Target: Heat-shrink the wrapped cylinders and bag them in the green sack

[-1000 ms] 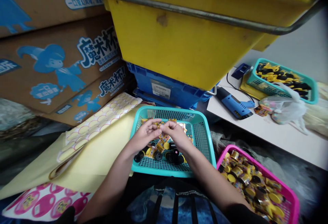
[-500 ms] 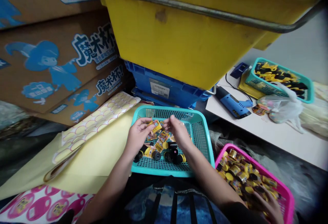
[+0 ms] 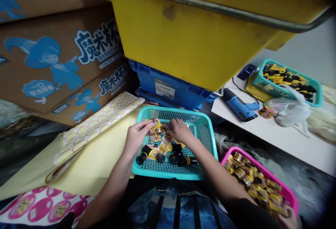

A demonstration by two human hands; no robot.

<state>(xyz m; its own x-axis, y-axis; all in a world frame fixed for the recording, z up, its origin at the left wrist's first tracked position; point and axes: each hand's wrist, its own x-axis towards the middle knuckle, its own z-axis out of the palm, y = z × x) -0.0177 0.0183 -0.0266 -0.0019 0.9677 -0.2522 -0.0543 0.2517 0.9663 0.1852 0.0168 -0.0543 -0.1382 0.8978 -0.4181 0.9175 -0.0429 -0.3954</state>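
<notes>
My left hand (image 3: 138,135) pinches a small yellow printed label piece (image 3: 155,123) between thumb and fingertips, above the left side of a turquoise mesh basket (image 3: 214,148). My right hand (image 3: 180,131) is down inside the basket, palm lowered, its fingers bent together over the printed pieces; what they grip is hidden. Under the hands lie several loose yellow printed pieces (image 3: 162,148). Nearer to me in the basket are several small black cylinders with yellow parts (image 3: 173,158), lying on their sides.
At right, a pink basket (image 3: 295,197) holds many yellow and black pieces; another person's hand (image 3: 288,218) is at its near edge. A blue power tool (image 3: 240,106) and another turquoise basket (image 3: 319,92) are on the white table. Yellow bin (image 3: 183,43), cartons (image 3: 65,57) and sticker sheets (image 3: 105,113) stand around.
My right hand has lowered from beside the left hand into the basket's pieces. My left hand keeps its label piece, shifted slightly left. The other person's hand has moved toward the pink basket's near edge.
</notes>
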